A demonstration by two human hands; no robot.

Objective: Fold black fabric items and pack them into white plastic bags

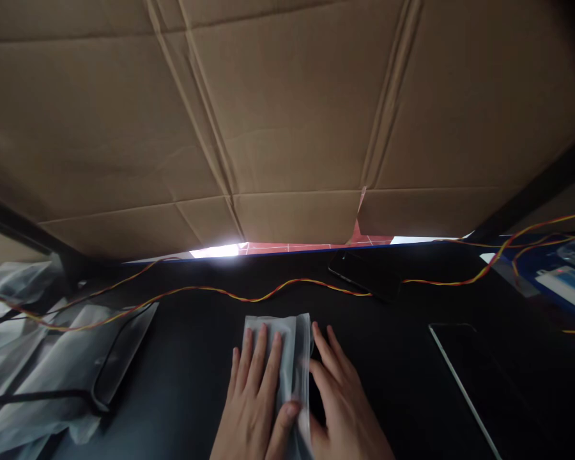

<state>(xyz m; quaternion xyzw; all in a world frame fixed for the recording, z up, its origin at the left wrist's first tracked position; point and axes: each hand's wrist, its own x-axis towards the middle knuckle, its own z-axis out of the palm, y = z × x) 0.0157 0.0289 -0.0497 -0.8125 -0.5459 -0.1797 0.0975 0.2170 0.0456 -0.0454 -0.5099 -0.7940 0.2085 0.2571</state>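
Observation:
A frosted plastic zip bag (pixel 287 358) lies on the black tabletop (pixel 186 383) in front of me, with something pale and flat inside that I cannot make out. My left hand (pixel 256 396) rests flat on the bag, fingers stretched out and thumb toward its right side. Along the bag's right edge lies my right hand (pixel 340 396), its fingers apart and some of them touching that edge. The lower end of the bag is partly hidden by the hands and the frame's bottom.
Several filled frosted bags (pixel 62 370) lie at the left behind a black metal bar (pixel 43 397). A twisted red-yellow wire (pixel 230 295) crosses the table. Beyond it is a dark phone (pixel 364 271); another dark flat device (pixel 489 383) lies right. Cardboard (pixel 292 115) stands behind.

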